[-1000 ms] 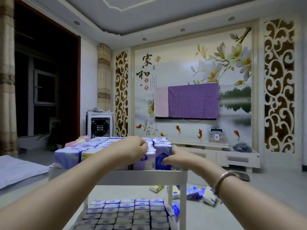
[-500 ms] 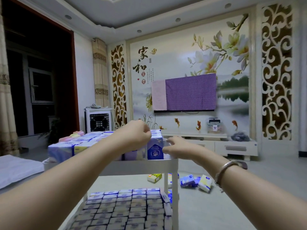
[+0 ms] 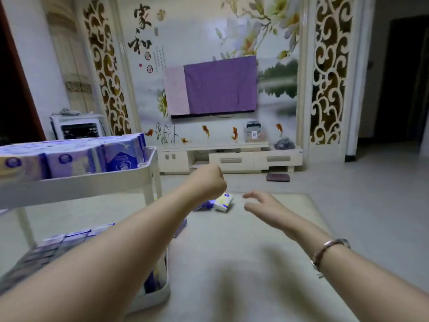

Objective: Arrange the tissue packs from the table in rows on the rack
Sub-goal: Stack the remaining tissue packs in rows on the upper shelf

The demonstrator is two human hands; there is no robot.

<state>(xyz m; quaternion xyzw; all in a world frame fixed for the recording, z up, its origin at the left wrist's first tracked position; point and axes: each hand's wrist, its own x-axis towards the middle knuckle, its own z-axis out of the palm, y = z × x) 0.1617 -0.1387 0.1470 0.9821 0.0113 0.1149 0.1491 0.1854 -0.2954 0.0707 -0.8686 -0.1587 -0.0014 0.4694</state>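
Observation:
The white rack (image 3: 76, 185) stands at the left. Purple-and-white tissue packs (image 3: 76, 159) fill its top shelf in rows, and more packs (image 3: 53, 242) lie in rows on the lower shelf. On the pale table (image 3: 232, 252) lie a white-and-yellow pack (image 3: 224, 202) and a purple pack (image 3: 205, 205) beside it. My left hand (image 3: 209, 182) hangs above those loose packs with its fingers curled under and nothing in it. My right hand (image 3: 264, 206) reaches forward just right of them, fingers spread and loose, holding nothing.
A low white TV cabinet (image 3: 232, 156) runs along the far wall under a TV with a purple cover (image 3: 211, 86). A dark flat object (image 3: 278, 177) lies on the floor before it. A white fan heater (image 3: 77, 127) stands behind the rack.
Both hands have left the packs on the top shelf and swung right and down over the table. The view has turned right, so the rack now sits at the left.

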